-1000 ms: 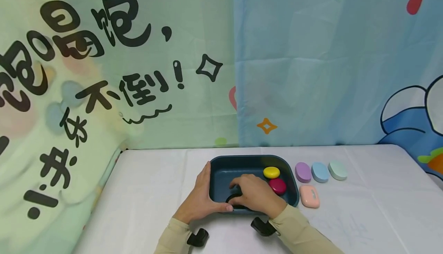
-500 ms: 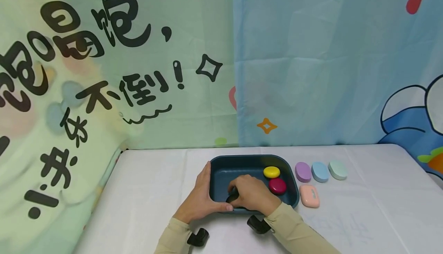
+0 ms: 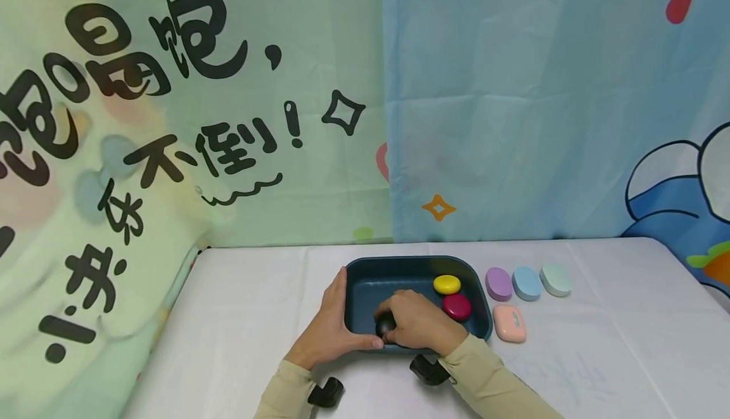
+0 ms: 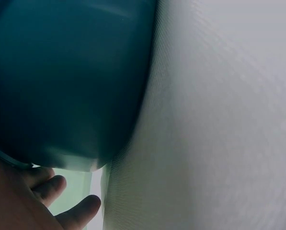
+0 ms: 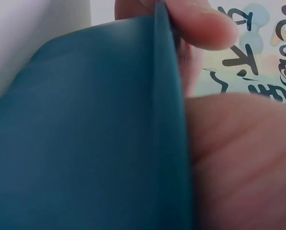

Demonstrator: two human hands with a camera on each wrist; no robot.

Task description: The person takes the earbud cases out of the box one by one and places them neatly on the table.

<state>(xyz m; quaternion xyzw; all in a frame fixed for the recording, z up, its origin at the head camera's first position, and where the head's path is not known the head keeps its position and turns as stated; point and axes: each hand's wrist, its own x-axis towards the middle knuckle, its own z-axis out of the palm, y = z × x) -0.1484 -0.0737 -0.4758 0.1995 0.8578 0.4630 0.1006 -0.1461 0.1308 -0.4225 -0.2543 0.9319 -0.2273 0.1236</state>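
Observation:
A dark blue tray [image 3: 365, 268] with rounded corners sits on the white table. My left hand [image 3: 333, 327] holds its near left corner, fingers along the outer side and thumb at the front rim. In the left wrist view, several fingers [image 4: 78, 213] extend past the tray's outer wall. Reaching into the tray, my right hand [image 3: 419, 319] grips a glossy black rounded piece [image 3: 385, 322], partly hidden by the fingers. A yellow oval piece [image 3: 447, 284] and a dark red one [image 3: 457, 307] lie at the tray's right end. In the right wrist view, the tray wall hides the black piece.
Right of the tray lie purple [image 3: 499, 284], light blue [image 3: 526, 283] and pale green [image 3: 556, 280] oval pieces in a row. A pink rounded case [image 3: 509, 324] lies nearer. Printed cloth [image 3: 485, 121] hangs behind the table.
My right fingers have closed around the black piece, which has turned and now shows a rounder face. The left hand and the tray have stayed in place.

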